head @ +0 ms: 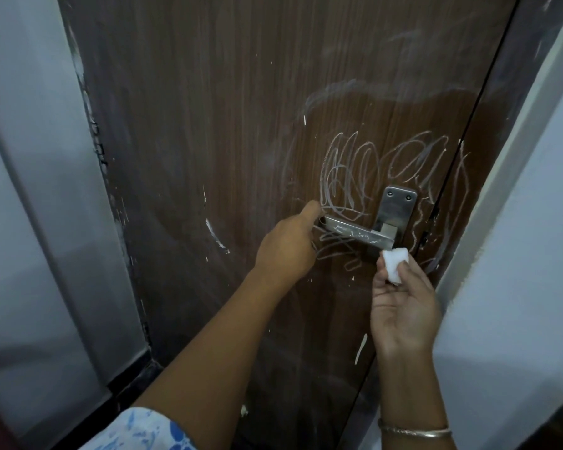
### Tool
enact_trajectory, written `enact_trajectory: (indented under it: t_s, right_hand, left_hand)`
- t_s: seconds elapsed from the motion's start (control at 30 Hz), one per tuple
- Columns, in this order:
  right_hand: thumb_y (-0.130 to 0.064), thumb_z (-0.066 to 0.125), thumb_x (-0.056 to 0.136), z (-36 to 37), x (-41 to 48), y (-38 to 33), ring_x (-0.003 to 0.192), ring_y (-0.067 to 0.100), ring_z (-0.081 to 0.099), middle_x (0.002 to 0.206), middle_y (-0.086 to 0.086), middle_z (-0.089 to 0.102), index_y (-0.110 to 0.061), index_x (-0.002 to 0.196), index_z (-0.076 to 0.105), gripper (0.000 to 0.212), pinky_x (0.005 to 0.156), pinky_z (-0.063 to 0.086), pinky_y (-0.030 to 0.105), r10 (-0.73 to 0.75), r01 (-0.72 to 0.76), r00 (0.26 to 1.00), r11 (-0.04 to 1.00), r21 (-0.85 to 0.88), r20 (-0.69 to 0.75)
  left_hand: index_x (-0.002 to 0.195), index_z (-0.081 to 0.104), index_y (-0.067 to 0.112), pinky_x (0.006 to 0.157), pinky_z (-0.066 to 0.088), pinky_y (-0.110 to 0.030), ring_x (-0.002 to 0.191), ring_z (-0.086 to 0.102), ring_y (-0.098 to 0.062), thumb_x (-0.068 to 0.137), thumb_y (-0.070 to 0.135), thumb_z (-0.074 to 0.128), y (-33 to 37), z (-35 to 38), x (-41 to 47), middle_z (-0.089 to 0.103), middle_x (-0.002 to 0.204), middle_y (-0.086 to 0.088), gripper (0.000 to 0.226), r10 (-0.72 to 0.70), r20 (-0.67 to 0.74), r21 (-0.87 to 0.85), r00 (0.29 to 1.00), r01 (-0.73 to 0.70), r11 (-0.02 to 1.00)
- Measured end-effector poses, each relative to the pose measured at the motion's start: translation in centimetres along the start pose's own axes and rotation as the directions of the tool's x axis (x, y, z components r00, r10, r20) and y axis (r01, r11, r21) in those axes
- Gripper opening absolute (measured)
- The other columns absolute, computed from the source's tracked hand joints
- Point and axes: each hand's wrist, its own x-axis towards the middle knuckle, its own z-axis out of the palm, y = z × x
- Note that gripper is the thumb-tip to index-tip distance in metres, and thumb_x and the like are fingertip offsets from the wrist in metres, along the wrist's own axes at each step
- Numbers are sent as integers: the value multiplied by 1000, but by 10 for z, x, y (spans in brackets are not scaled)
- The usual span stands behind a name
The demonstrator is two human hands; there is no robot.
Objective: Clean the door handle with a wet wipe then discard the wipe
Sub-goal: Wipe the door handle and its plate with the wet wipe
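Left hand (286, 245): I grip the free end of the door handle (355, 233), fingers curled round it, steadying the lever
Right hand (400, 306): I pinch the folded wet wipe (492, 265) between thumb and fingertips, just below the handle's pivot end, not touching the metal yet
Handle: it sits near the door's (208, 125) right edge, under the steel plate (397, 206), with white scribble marks along its top face
Doing it well: I judge I should press the wipe flat at the pivot, draw it along toward my left hand, then wrap underneath
Risk: chalk may smear, so turn to a fresh fold
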Motion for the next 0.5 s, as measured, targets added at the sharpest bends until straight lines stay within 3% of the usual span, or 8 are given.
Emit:
enact_trajectory:
  t_s: [0.07,0.13,0.2,0.27,0.33,0.43,0.5]
  right_hand:
    - [2,54,88,0,-4,6,82,18,67,103,12,64,-8,101,63,19,61,53,18,-150,140,986,980,-142,-66]
    - [0,59,86,1,-10,15,86,14,67,97,1,66,-14,98,62,19,60,54,18,-349,301,934,887,-351,-81]
    - [-1,63,84,3,-17,24,86,8,68,92,-9,66,-24,93,60,25,62,55,18,-518,480,853,735,-479,60]
    - [-3,64,83,7,-23,35,85,8,68,89,-12,67,-33,90,61,31,65,56,22,-555,594,792,604,-531,255]
    - [-5,65,83,16,-23,48,86,12,68,90,-8,69,-33,89,62,29,69,56,30,-498,590,802,570,-572,331]
    - [-6,70,79,35,-19,71,77,13,69,83,1,71,-27,85,57,25,70,56,35,-408,442,891,680,-585,200]
    - [-9,74,76,47,-16,82,67,6,67,75,-2,69,-23,81,55,25,64,55,28,-388,386,913,716,-582,129]
  left_hand:
    - [99,42,21,57,48,-39,65,55,-21,80,0,44,-1,1,0,53,71,5,28,7,-12,-5,1000,-7,1000]
    - [96,41,25,56,47,-37,62,53,-16,79,1,43,-3,2,1,52,68,7,30,1,-11,-33,1000,-1,999]
    - [99,44,28,57,46,-35,62,52,-7,77,1,44,-7,4,3,52,65,9,35,-32,1,-117,999,32,993]
    - [101,49,30,62,47,-32,63,54,-4,74,-5,45,-11,6,6,54,66,9,44,-87,16,-195,996,88,977]
    - [95,50,32,59,45,-26,59,51,-2,71,-10,45,-13,5,10,55,66,9,49,-131,36,-242,991,136,961]
    - [93,58,24,59,41,-20,62,54,-7,72,-12,52,-14,0,17,59,71,5,42,-155,82,-315,985,173,933]
    - [98,63,16,68,48,-27,77,63,-19,75,-11,54,-15,-5,19,65,84,-3,37,-147,102,-344,984,174,923]
